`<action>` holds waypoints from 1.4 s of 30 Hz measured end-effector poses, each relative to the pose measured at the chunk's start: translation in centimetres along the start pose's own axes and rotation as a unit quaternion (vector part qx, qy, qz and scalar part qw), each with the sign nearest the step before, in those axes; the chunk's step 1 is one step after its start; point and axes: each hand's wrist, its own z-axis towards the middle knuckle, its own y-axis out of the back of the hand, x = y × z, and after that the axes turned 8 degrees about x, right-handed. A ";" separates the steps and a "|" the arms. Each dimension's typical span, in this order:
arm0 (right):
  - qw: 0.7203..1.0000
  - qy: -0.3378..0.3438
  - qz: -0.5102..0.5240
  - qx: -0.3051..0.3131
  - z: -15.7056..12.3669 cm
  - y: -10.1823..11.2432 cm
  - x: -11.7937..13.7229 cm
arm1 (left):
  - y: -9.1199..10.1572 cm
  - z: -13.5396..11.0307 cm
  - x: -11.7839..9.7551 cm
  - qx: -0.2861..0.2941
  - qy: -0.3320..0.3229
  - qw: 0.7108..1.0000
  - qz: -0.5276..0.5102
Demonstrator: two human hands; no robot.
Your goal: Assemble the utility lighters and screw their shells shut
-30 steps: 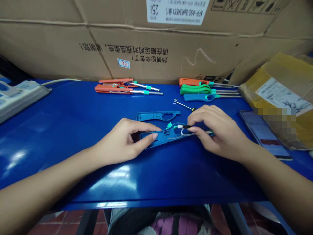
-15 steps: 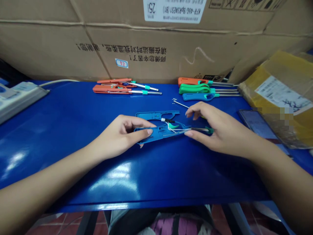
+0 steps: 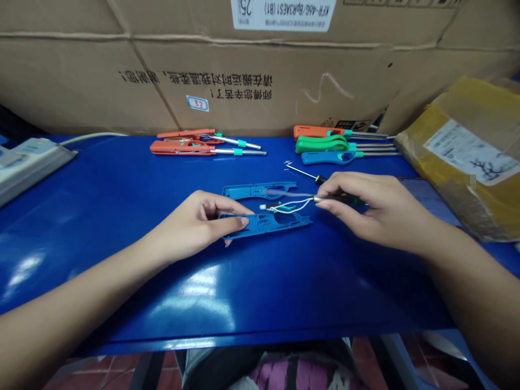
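Observation:
My left hand is closed on the rear end of a blue lighter shell half, thumb on its inner face. My right hand pinches the lighter's metal tube, mostly hidden by the fingers. From it, white wires run left to a black-and-white igniter beside a green trigger, over the shell half's upper edge. A blurred thin strand also reaches left from my right fingertips. The other blue shell half lies just behind on the table.
Behind my right hand lies a screwdriver, small screws at its tip. Opened orange lighters and whole lighters line the back before a cardboard box. A power strip sits left; a phone and taped package right.
My right hand has moved slightly right and up with the metal tube, drawing the wires, igniter and trigger out of the blue shell half. My left hand still grips that half.

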 end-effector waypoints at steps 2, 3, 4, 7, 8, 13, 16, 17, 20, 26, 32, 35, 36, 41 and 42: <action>1.000 0.001 -0.006 -0.024 0.0 0.1 0.1 | 0.0 0.0 0.1 0.025 0.002 0.999 -0.020; 1.000 0.000 -0.008 -0.026 0.0 0.1 0.1 | -0.1 0.0 0.1 0.037 -0.002 0.999 -0.020; 1.000 -0.001 -0.011 -0.023 0.0 0.1 0.0 | -0.2 -0.1 0.1 0.048 -0.010 0.999 -0.010; 0.999 -0.014 -0.026 0.016 -0.1 -0.2 -0.2 | -0.5 -0.6 -0.1 0.071 -0.050 0.993 0.080; 0.998 -0.022 -0.035 0.038 -0.1 -0.3 -0.4 | -0.7 -0.8 -0.2 0.077 -0.064 0.987 0.124; 0.988 -0.040 -0.051 0.139 -0.3 -0.8 -1.2 | -1.4 -1.4 -0.2 0.091 -0.169 0.931 0.310; 0.986 -0.032 -0.042 0.156 -0.3 -0.9 -1.5 | -1.5 -1.4 0.0 0.080 -0.209 0.910 0.349; 0.987 -0.026 -0.043 0.152 -0.3 -0.9 -1.5 | -1.5 -1.3 0.0 0.071 -0.217 0.906 0.357; 0.991 -0.002 -0.049 0.125 -0.3 -0.8 -1.4 | -1.4 -1.2 0.0 0.035 -0.235 0.899 0.368; 0.996 0.009 -0.048 0.069 0.3 -1.5 -0.4 | -0.6 -0.9 0.3 -0.044 -0.187 0.893 0.406; 0.997 0.004 -0.014 0.076 0.6 -3.1 0.1 | 0.0 0.0 1.3 -0.040 -0.137 0.910 0.389; 0.997 -0.008 0.023 0.072 0.7 -3.6 0.2 | 0.3 0.3 1.6 -0.061 -0.129 0.906 0.399; 0.997 -0.013 0.036 0.069 0.7 -3.7 0.2 | 0.5 0.3 1.7 -0.070 -0.131 0.901 0.407; 0.994 -0.038 0.049 0.090 0.6 -3.8 0.4 | 0.5 0.4 1.5 -0.079 -0.185 0.883 0.424; 0.993 -0.039 0.049 0.096 0.6 -3.7 0.4 | 0.3 0.4 1.4 -0.073 -0.200 0.881 0.422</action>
